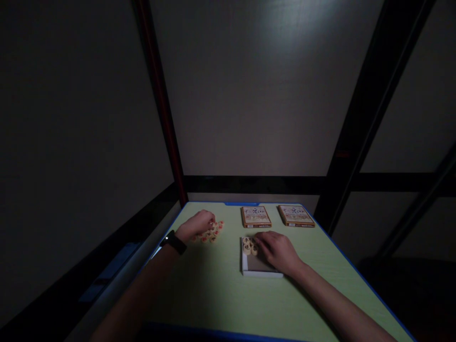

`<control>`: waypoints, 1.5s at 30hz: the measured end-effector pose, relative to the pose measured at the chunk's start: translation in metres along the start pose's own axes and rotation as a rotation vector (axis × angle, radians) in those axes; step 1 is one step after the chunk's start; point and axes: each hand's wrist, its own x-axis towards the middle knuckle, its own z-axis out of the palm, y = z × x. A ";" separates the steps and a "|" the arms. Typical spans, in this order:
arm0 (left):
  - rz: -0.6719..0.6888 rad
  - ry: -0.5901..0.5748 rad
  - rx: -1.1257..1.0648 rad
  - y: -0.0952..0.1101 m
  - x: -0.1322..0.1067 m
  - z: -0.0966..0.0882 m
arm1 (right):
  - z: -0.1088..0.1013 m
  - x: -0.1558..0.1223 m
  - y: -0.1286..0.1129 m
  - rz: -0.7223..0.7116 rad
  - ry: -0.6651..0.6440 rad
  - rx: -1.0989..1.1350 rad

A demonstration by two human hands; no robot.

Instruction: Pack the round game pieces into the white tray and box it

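Several round Chinese chess pieces [213, 239], marked in red or dark, lie close together on the green table's left side. Above their far end my left hand [197, 223] is closed, its fingertips pinched down at a piece and partly hiding others. A shallow white box [262, 273] with a brown floor sits in front of me. In its far left corner, several dark-marked Chinese chess pieces [247, 248] lie flat. My right hand [280, 249] reaches over the box's right side, fingers closed together at a piece near the far edge; the hand covers part of the box.
Two flat printed boxes, a left one [255, 216] and a right one [295, 215], lie toward the table's far edge. The green table [213, 289] has a blue rim. Dim grey panels [249, 104] with dark frames stand behind it.
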 end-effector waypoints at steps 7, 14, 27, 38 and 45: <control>0.004 -0.024 0.001 0.011 -0.001 0.003 | 0.001 0.000 0.001 0.017 0.001 0.003; -0.039 -0.045 0.039 0.021 0.000 0.001 | 0.000 0.000 0.001 0.014 -0.022 -0.003; -0.015 0.043 0.041 0.036 0.000 -0.008 | 0.001 -0.001 0.004 0.057 0.109 0.078; 0.093 0.164 -1.181 0.121 -0.012 0.026 | 0.011 -0.002 -0.008 -0.078 0.261 0.350; 0.117 0.140 -1.446 0.111 -0.003 0.044 | 0.014 -0.001 0.002 0.012 0.249 0.328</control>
